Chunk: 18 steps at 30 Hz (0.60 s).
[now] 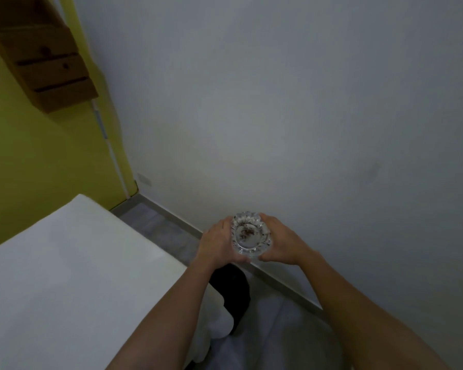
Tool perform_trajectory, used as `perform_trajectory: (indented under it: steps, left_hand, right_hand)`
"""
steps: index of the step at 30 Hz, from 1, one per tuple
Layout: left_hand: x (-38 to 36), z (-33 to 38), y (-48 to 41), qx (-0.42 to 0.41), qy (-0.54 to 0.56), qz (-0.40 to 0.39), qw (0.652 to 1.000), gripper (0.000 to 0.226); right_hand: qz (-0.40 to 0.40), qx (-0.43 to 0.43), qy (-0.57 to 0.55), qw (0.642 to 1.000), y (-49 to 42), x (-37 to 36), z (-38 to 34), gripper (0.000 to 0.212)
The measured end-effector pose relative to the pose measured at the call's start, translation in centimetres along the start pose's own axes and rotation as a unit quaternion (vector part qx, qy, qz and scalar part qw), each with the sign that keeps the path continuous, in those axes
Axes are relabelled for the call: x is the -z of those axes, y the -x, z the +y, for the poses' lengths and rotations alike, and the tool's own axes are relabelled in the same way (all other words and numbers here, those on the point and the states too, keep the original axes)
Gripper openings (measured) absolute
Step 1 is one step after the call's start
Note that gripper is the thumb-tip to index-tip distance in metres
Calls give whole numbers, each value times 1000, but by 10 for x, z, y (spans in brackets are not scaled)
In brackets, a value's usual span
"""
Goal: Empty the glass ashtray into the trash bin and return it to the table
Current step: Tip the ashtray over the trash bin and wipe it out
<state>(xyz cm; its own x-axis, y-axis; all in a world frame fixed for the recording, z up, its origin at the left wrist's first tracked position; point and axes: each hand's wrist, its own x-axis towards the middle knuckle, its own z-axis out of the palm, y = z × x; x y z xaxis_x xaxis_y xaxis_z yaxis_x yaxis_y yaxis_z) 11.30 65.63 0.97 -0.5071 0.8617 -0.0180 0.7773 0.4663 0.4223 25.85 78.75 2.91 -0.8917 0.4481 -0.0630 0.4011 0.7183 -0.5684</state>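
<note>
A clear cut-glass ashtray point(249, 236) with brown ash crumbs in its bowl is held level in the air, close to the white wall. My left hand point(216, 243) grips its left side and my right hand point(281, 243) grips its right side. Below my hands a dark round shape point(231, 292), perhaps the trash bin, stands on the floor beside the table; my left forearm hides part of it. The white table point(64, 276) fills the lower left.
A white wall point(305, 116) rises straight ahead with a grey skirting strip at its foot. A yellow wall point(38, 156) carries a wooden drawer unit point(46, 57) at the upper left. Something white point(217, 321) hangs off the table's edge by the dark shape.
</note>
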Motion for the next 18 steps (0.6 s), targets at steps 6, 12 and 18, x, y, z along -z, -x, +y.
perform_trajectory:
  steps: [6, 12, 18]
  left_hand:
    - [-9, -7, -24, 22, 11, -2, 1000, 118]
    - [-17, -6, -40, 38, 22, 0, 999, 116]
    - [-27, 1, -59, 86, 41, 8, 995, 113]
  right_hand:
    - [-2, 7, -39, 999, -29, -6, 21, 124]
    - [-53, -31, -96, 994, -48, -3, 38, 111]
    - [2, -124, -323, 938, -76, -11, 51, 72]
